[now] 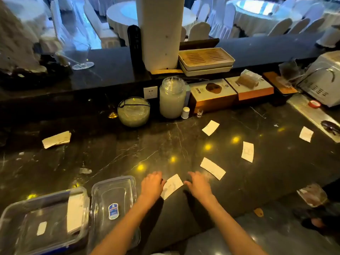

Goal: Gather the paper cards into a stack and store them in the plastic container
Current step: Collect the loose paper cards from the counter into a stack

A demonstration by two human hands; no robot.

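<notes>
The nearest card (pixel 172 186) lies flat on the dark counter (pixel 128 153), flanked by both hands: the left hand (pixel 151 184) touches its left edge, while the right hand (pixel 199 184) is held just beside its right end. The fingers of both hands are seen spread and loosely extended, clamped on nothing. Four more cards are scattered to the right, at (pixel 212 168), (pixel 247 151), (pixel 210 127) and (pixel 306 134), and a small stack (pixel 56 139) sits well apart at far left. The open container (pixel 11 218), with some cards already inside, stands at lower left, its lid (pixel 114 184) just beside it. The step in hand is judged to be lifting the nearest card. It is best slid towards the counter's edge or pinched at one corner, since thin paper on polished stone is hard to lift flat. The remaining cards can then be squared beneath it before being stored.
</notes>
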